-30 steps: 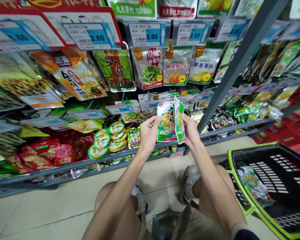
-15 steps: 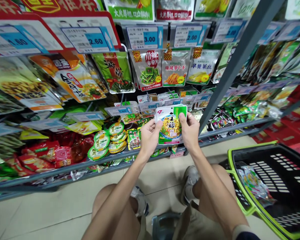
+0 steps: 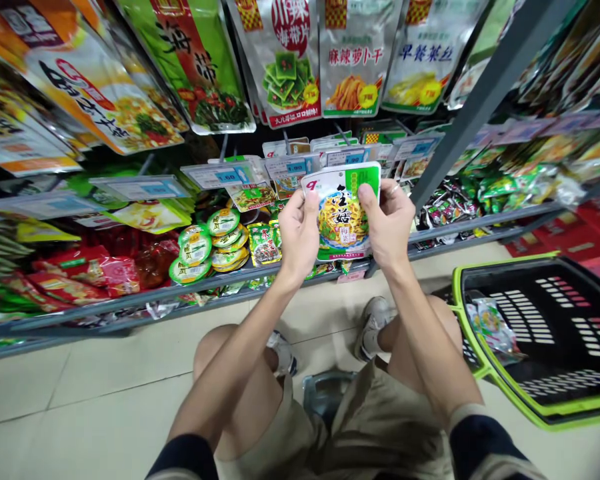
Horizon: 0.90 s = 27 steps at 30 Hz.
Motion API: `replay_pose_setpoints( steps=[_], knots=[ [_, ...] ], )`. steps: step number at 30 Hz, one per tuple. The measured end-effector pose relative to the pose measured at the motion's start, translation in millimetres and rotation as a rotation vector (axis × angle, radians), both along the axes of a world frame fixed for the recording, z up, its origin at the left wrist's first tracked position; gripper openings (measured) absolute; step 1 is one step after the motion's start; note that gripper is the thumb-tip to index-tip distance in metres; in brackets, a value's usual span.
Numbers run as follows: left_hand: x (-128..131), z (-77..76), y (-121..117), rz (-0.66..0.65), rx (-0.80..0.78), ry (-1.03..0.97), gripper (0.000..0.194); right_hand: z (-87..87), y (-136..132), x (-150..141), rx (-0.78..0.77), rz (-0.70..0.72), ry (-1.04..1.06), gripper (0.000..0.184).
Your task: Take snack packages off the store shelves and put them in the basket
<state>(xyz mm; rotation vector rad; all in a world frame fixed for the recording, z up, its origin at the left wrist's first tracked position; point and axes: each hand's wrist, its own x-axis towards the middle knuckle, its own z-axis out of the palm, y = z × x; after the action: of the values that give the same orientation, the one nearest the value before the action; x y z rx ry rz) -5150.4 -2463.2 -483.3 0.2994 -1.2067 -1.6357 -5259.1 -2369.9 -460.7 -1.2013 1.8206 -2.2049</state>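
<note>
1. We pinch a green-and-white packet [image 3: 341, 213] by its top corners, left hand [image 3: 299, 233] and right hand [image 3: 387, 223] both closed on it, before the shelf [image 3: 330, 277].
2. Overhead hangs a packet labelled 麻辣萝卜干 [image 3: 353, 67].
3. A green-rimmed basket [image 3: 467, 327] sits on the floor, right.

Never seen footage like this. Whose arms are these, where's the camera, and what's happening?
These are a person's own bare arms, not a machine's. The camera is worn on their head, looking forward and down, so you see roughly what they see. Their left hand and right hand both hold a green-and-white snack packet in front of a store shelf of similar goods. On the floor to the right sits a green-rimmed basket with another packet inside.
</note>
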Motion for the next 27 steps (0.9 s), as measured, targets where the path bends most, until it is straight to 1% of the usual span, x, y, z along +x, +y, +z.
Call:
replay_pose_setpoints(
  steps=[3, 6, 12, 15, 17, 19, 20, 21, 22, 23, 25, 27],
  knots=[
    [-1.4, -1.1, 1.3, 0.03, -0.006, -0.008, 0.043, -1.5, 0.9, -1.2, -0.008, 0.005, 0.0, 0.045],
    [-3.3, -2.9, 2.7, 0.072, -0.018, -0.013, 0.046, -1.9, 0.7, 0.0, 0.003, -0.032, 0.018, 0.046],
    [-3.4, -5.0, 3.9, 0.109, -0.019, -0.018, 0.047, -2.9, 0.8, 1.8, 0.028, -0.052, 0.023, 0.049],
    [-1.6, -2.3, 2.3, 0.114, -0.048, -0.008, 0.048, -3.0, -0.2, 0.0, 0.023, -0.031, 0.036, 0.048],
    [-0.3, 0.3, 0.7, 0.105, -0.068, -0.012, 0.05, -3.2, -1.3, -3.3, -0.01, 0.004, 0.048, 0.046],
    [-0.5, -1.1, 0.2, 0.096, -0.084, -0.033, 0.053, -6.9, -2.0, -9.5, -0.047, 0.044, 0.058, 0.043],
    [-1.8, -5.2, 0.8, 0.098, -0.09, -0.05, 0.054, -11.6, -2.0, -14.0, -0.056, 0.065, 0.058, 0.042],
    [-4.2, -12.3, 1.9, 0.109, -0.089, -0.066, 0.054, -18.9, -2.0, -19.3, -0.056, 0.085, 0.053, 0.04],
    [-7.6, -22.6, 3.3, 0.126, -0.077, -0.082, 0.054, -28.9, -2.0, -25.4, -0.043, 0.104, 0.04, 0.039],
    [-12.0, -35.9, 4.6, 0.14, -0.055, -0.098, 0.054, -41.4, -2.5, -32.0, -0.014, 0.124, 0.025, 0.038],
    [-23.1, -67.1, 5.4, 0.148, 0.006, -0.143, 0.055, -71.0, -5.7, -46.0, 0.09, 0.132, -0.015, 0.04],
    [-35.3, -94.7, 1.1, 0.122, 0.046, -0.197, 0.058, -98.7, -13.3, -59.4, 0.198, 0.079, -0.071, 0.046]
  ],
)
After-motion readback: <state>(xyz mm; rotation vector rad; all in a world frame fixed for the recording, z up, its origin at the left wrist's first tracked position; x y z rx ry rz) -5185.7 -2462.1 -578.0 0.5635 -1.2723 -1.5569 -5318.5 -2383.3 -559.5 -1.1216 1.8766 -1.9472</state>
